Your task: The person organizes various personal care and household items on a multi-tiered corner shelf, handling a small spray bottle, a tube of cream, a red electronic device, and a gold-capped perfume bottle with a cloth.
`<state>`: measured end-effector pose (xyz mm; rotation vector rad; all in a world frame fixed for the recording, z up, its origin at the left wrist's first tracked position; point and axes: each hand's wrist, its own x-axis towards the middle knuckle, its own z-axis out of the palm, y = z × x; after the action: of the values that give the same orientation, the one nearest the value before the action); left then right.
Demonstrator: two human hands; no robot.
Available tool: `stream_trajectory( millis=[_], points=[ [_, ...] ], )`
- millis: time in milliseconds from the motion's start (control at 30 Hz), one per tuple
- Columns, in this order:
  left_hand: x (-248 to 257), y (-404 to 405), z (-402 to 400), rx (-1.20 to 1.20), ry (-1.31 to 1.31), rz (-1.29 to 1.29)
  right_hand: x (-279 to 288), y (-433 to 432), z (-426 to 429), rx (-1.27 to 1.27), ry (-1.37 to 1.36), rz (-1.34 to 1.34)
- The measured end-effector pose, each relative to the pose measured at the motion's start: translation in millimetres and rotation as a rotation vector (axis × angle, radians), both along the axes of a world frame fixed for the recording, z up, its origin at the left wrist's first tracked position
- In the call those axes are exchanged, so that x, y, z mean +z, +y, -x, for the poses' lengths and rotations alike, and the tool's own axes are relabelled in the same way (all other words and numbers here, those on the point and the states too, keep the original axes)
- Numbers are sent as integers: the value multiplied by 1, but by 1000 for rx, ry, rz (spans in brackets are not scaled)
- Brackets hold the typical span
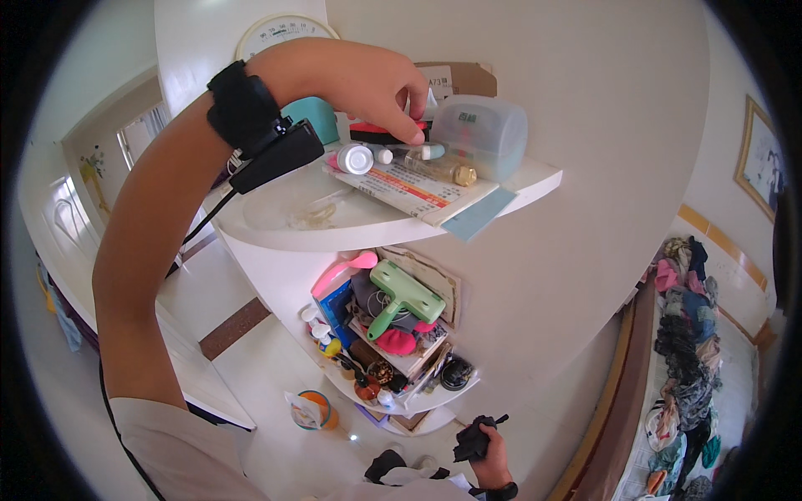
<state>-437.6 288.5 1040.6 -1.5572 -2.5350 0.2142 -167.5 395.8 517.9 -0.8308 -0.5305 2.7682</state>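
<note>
My left hand (369, 81) reaches over a white corner shelf (276, 219), its fingers bent down at a red-and-black object (376, 133). Whether they grip it cannot be made out. Just in front lie a clear bottle with a gold cap (438, 169) and a white-capped container (355, 159), on a printed booklet (401, 193). Right of the fingers stands a translucent plastic box (495, 134). Down near my body, my right hand (492, 460) holds a crumpled black cloth (473, 440).
A lower shelf carries a green scraper-shaped tool (407, 297), pump bottles (322, 335) and a black round jar (457, 374). An orange bin (329, 410) stands on the floor. Clothes (686, 351) lie heaped at right. Behind my wrist is a round dial gauge (285, 30).
</note>
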Motion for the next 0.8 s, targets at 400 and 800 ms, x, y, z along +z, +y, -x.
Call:
stream_trajectory(
  millis=[400, 800],
  points=[
    [7, -45, -3, -218, 124, -216, -3, -3, -10, -57, -65, 13],
    [-31, -77, -12, -233, 38, -140, 5, -2, -7, -13, -42, 50]
  ],
)
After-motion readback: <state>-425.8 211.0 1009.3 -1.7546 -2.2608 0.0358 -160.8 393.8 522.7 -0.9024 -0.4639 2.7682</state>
